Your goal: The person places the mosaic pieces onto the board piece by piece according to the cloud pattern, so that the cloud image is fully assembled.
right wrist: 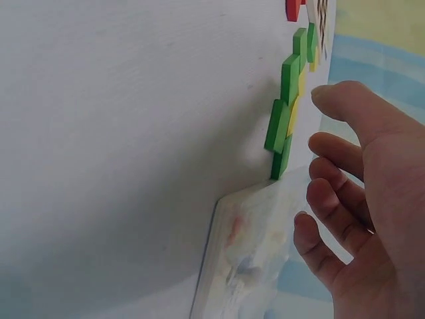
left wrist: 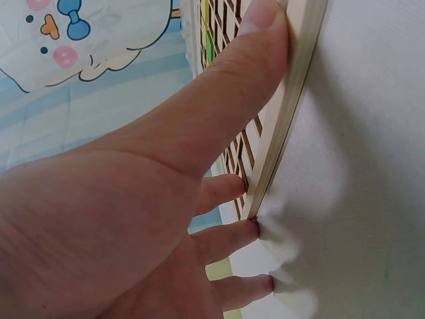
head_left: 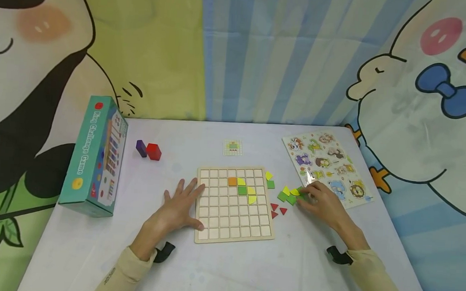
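Note:
A wooden grid board (head_left: 222, 216) lies on the table with an orange square (head_left: 232, 181), a green square (head_left: 242, 190) and several yellow pieces (head_left: 252, 200) in its cells. My left hand (head_left: 173, 213) is spread at the board's left side, thumb and a finger touching its edge; the left wrist view shows other fingertips on the tabletop. Beside the loose green squares (head_left: 282, 196) and yellow pieces (head_left: 294, 192), my right hand (head_left: 327, 207) hovers with loosely bent fingers. In the right wrist view a gap shows between its thumb and fingers, with nothing held.
Red triangles (head_left: 283, 210) lie right of the board. Behind it is a small pattern card (head_left: 233, 147). An animal picture sheet (head_left: 328, 162) lies at the right, partly under the right hand. Purple (head_left: 141, 148) and red (head_left: 154, 152) blocks stand near a green game box (head_left: 83, 163).

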A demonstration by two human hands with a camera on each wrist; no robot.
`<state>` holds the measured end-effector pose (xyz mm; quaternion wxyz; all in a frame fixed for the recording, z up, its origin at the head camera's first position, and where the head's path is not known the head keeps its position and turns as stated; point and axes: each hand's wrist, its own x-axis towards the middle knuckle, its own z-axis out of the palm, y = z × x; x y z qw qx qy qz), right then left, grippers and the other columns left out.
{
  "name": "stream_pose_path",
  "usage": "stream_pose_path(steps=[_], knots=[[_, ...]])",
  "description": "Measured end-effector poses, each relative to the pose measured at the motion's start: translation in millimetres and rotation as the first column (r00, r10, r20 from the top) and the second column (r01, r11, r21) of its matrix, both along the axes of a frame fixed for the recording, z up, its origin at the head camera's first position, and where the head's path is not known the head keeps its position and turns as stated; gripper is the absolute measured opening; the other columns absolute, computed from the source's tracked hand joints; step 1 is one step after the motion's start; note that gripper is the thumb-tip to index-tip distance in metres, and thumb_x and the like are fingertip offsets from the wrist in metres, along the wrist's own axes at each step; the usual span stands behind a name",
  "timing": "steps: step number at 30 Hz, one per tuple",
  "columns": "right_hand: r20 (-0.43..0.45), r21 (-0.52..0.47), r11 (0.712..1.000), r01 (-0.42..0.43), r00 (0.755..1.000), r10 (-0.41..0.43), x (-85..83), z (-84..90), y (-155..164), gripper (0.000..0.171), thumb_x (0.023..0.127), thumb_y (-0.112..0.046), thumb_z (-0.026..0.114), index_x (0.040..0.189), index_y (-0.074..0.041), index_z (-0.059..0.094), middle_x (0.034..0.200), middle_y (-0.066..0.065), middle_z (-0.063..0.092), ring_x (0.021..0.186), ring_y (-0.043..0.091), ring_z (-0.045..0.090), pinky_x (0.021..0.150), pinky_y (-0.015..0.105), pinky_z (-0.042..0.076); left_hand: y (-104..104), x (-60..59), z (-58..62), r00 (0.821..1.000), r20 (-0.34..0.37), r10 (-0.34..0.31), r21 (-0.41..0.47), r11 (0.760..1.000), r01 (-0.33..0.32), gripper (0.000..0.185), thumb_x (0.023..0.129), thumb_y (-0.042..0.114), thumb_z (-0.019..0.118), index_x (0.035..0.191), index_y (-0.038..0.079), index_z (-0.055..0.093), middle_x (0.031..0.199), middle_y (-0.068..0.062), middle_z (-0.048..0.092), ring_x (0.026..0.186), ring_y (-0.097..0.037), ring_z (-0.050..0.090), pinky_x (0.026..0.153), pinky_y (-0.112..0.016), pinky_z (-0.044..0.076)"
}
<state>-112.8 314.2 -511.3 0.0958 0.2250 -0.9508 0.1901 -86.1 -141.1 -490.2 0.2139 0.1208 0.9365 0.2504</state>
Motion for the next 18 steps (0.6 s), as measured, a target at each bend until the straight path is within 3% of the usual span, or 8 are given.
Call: stream_pose_path(steps=[12, 18], knots=[[0.104, 0.03, 0.999, 0.037, 0.994, -0.04, 8.0, -4.4, 6.7, 0.03, 0.078, -0.022, 0.089, 0.103, -0.01, 0.077, 0.098, 0.004, 0.063, 0.083, 0.015, 0.054, 0.068, 0.033, 0.05, 0.6, 0.8, 2.1, 1.0, -0.013, -0.004, -0.007, 1.0, 0.004, 0.122, 0.062, 0.038, 0.096, 0.161, 0.013, 0.029, 0.17, -0.018, 0.012, 0.154, -0.052, 0.001, 0.107, -0.086, 0.005], [0.204, 0.049, 0.995, 0.085, 0.975, -0.094, 9.9, -4.1, 8.4, 0.028, 0.081, -0.025, 0.086, 0.104, -0.012, 0.076, 0.098, 0.001, 0.063, 0.083, 0.014, 0.052, 0.07, 0.032, 0.048, 0.8, 1.1, 2.0, 1.0, -0.015, -0.003, -0.01, 1.0, 0.003, 0.122, 0.062, 0.039, 0.096, 0.161, 0.013, 0.029, 0.17, -0.018, 0.013, 0.154, -0.052, 0.001, 0.107, -0.086, 0.005]])
